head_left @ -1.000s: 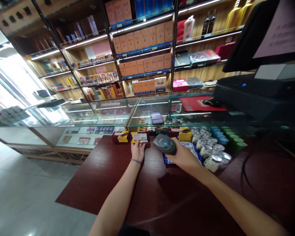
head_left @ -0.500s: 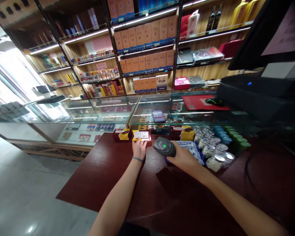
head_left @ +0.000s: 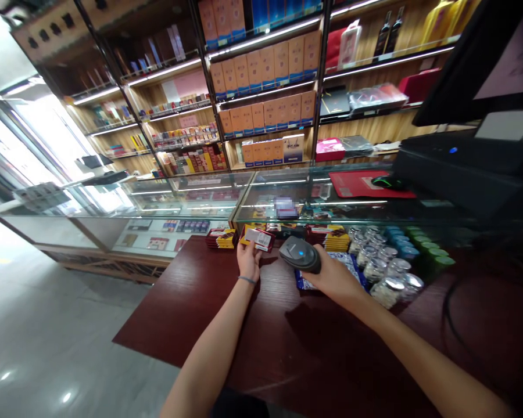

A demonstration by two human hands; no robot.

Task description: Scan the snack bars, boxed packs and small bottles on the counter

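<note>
- The person's left hand point(head_left: 248, 264) is closed on a flat, shiny red-and-yellow packet point(head_left: 258, 238), tilted and near the far edge of the dark reddish-brown wooden table point(head_left: 192, 307); whether the packet touches the wood cannot be told.
- The right hand point(head_left: 331, 277) is wrapped around a dark grey, rounded plastic scanner point(head_left: 300, 253), whose head is just right of the packet.
- The glossy packet could slip if the left fingers loosen, since they seem to grip only its near side.
- Glare on the tilted packet's white label could spoil a scan.
- A leftward swing of the scanner could knock the packet loose; a rightward sweep of the right arm could topple the clear, silver-lidded jars point(head_left: 387, 278).
- The table's near-left corner juts over a shiny grey floor point(head_left: 70, 325); its far edge meets a long glass display counter point(head_left: 200, 197).
- A low stack of red-and-yellow packets point(head_left: 221, 238) lies by the table's far-left corner.
- Beyond, lit wooden shelves bear rows of orange-and-blue boxes point(head_left: 264, 65); a black monitor point(head_left: 448, 75) leans in at upper right.
</note>
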